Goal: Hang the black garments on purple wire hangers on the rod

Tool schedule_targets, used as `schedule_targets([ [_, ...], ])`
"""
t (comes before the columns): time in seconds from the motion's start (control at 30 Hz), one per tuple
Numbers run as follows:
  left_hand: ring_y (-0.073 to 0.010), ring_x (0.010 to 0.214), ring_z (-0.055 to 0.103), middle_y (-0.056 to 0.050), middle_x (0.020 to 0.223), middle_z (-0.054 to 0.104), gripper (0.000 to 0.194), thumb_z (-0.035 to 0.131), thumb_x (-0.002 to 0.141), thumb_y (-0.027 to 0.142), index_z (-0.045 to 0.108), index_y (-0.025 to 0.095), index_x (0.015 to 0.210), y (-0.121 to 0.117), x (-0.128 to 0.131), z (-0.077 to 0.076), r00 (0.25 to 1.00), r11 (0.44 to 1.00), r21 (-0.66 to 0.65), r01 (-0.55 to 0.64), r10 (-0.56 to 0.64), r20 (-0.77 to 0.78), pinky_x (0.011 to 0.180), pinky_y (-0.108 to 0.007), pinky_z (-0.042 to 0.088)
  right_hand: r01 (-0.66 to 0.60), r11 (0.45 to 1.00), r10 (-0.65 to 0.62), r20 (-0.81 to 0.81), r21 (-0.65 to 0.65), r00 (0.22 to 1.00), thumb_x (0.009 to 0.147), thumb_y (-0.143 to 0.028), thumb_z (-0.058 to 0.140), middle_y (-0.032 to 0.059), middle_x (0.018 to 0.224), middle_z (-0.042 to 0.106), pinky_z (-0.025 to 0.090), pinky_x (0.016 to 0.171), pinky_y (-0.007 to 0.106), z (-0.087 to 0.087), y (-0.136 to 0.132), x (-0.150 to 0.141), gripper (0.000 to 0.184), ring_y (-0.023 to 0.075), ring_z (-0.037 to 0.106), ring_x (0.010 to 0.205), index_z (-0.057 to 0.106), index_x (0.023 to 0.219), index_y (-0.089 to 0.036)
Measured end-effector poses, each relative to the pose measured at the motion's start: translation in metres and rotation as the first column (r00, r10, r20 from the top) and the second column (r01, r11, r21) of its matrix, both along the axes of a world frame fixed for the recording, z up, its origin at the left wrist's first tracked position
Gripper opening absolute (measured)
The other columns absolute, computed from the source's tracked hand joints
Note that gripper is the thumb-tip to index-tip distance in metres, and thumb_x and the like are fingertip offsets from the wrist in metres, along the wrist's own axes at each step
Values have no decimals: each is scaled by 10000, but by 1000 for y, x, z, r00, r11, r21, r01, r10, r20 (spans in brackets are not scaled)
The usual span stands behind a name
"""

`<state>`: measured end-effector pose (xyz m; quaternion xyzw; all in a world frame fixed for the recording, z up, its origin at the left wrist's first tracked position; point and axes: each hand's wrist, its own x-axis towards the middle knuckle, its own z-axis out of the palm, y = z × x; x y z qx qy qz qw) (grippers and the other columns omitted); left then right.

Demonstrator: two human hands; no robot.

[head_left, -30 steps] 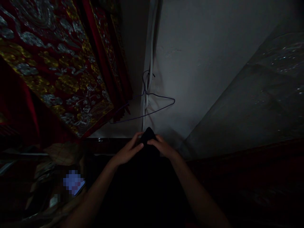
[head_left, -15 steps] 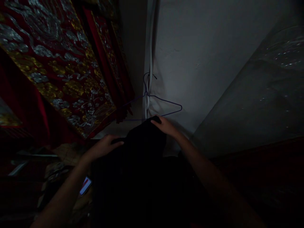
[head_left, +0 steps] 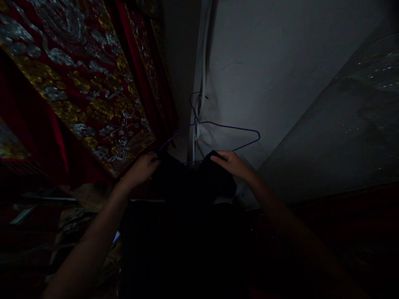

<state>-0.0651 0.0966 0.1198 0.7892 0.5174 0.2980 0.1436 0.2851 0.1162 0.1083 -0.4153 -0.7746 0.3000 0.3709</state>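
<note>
Pale wall (head_left: 264,74) backs the blue wire hanger (head_left: 226,126), whose hook points up and whose long axis runs sideways. Along the hanger's lower bar, black cloth (head_left: 216,182) dips between left hand (head_left: 144,168) and right hand (head_left: 232,163), each grip pinching it. Red embroidered fabric (head_left: 93,83) hangs left of the hanger in the dim room.

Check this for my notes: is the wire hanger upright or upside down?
Upright: the wire hanger has its hook uppermost, beside the white cable; the black cloth partly hides its bottom bar.

Bare hands (head_left: 232,163), uncovered wrists (head_left: 249,174), bare forearms (head_left: 101,224), clothing too dark to tell
</note>
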Motion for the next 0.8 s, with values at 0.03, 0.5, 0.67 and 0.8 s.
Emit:
schedule_targets([
  [0.03,-226,840,626,-65,898,670,197,474,870,339,604,197,829,2,6,4,999,998,67,16,-18,28,812,-355,485,-13,1000,13,9,0,1000,904,-519,582,-9,684,586,433,612,263,-1,-1,-2,382,154,545,670,631,733,-181],
  [0.5,-224,1068,641,-71,1125,684,294,446,936,198,676,191,1120,34,14,46,996,916,397,61,-82,36,1001,-381,485,356,934,-349,-158,18,924,740,-484,790,94,997,732,572,773,419,10,-7,62,774,281,700,904,529,1410,-199],
  [0.67,-237,1100,587,-75,1129,622,219,525,937,311,679,202,1047,42,9,51,995,886,456,-81,46,88,1019,-395,460,83,926,-109,-50,-367,993,669,-525,839,78,785,742,533,631,329,53,0,100,442,213,683,682,748,853,-135],
  [0.8,-230,1014,640,-57,1089,688,276,524,947,375,627,212,1145,45,16,50,988,946,313,-84,38,150,943,-366,489,70,958,-143,-249,-277,958,879,-544,660,31,663,665,488,559,270,62,0,78,443,117,589,548,691,735,-126],
])
